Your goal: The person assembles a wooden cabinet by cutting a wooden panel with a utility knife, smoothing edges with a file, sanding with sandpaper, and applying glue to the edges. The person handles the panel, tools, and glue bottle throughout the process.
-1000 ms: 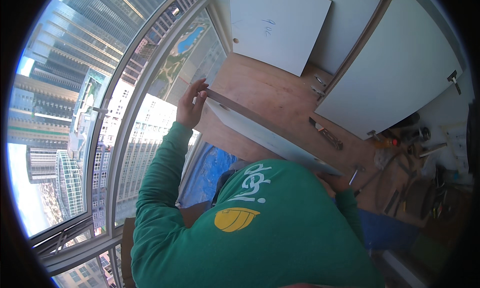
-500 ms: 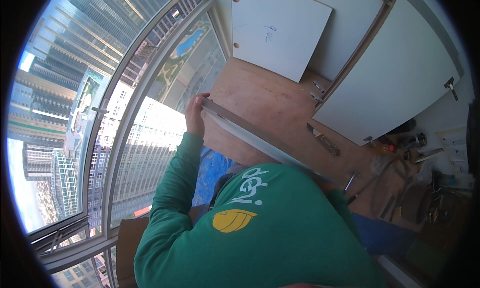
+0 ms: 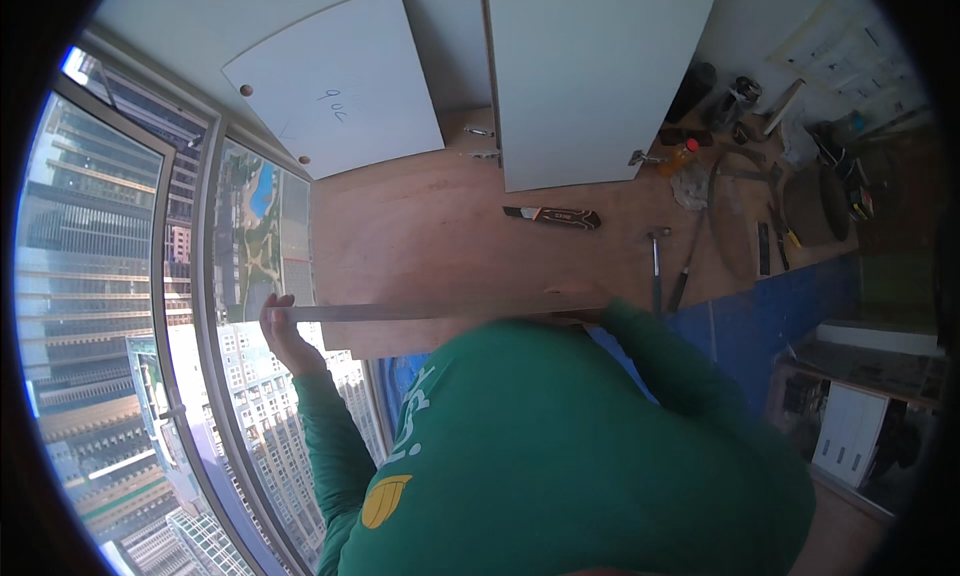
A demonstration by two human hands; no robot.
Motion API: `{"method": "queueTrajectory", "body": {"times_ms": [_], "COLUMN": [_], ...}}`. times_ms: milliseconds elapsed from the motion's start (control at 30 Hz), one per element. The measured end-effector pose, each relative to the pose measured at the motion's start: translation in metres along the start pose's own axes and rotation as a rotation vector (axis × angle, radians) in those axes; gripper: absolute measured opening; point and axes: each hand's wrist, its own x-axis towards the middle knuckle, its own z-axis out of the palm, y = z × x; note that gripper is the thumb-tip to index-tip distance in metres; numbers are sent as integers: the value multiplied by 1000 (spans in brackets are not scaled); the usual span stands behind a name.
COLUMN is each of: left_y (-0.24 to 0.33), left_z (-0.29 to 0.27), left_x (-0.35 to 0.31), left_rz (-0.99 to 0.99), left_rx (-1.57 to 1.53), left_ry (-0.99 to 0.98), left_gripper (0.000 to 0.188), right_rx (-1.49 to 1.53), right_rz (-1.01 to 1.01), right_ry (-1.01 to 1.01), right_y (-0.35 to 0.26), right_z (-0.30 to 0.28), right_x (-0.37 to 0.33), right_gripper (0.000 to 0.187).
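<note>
A flat board [image 3: 420, 311] stands edge-on in front of my body, its long narrow edge running almost level across the view. My left hand [image 3: 283, 328] is closed around its left end, beside the window. Near the board's right end, my right hand [image 3: 578, 294] grips the edge; part of it is hidden by the board and my sleeve. Beyond the board, a utility knife [image 3: 553, 217] with a black and orange handle lies on the brown wooden surface [image 3: 400, 226].
A white panel [image 3: 350, 76] with two round holes leans on the far wall. Right of it stands a white cabinet door [image 3: 600, 86], loose hinges [image 3: 480, 155] beside it. A hammer [image 3: 657, 266], an orange bottle [image 3: 682, 156] and several tools lie rightward. Large windows [image 3: 90, 276] line the left.
The board has swung from a slant, falling toward the right, to nearly level. My view has turned too, and more of my right hand shows. Both hands keep their hold.
</note>
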Motion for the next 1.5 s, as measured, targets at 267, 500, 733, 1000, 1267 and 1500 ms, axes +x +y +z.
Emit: {"method": "queueTrajectory", "body": {"times_ms": [267, 500, 733, 1000, 1267, 1500], "left_y": [101, 119, 104, 100, 101, 100], "left_z": [66, 160, 166, 165, 166, 162], "left_x": [-21, -71, -65, -66, -66, -69], "left_rz": [787, 819, 900, 925, 872, 877], "left_rx": [750, 967, 985, 1000, 1028, 1032], "left_ry": [-359, -895, -815, -787, -798, -790], "left_gripper": [39, 56, 46, 44, 44, 45], "right_rx": [43, 247, 288, 729, 715, 661], "right_rz": [-38, 263, 192, -11, -38, 108], "right_ry": [199, 241, 156, 250, 285, 279], "right_y": [48, -18, -19, -80, -9, 64], "right_z": [33, 12, -6, -47, -9, 35], "right_x": [5, -8, -14, -35, -14, -9], "right_gripper": [42, 47, 56, 66, 60, 54]}}
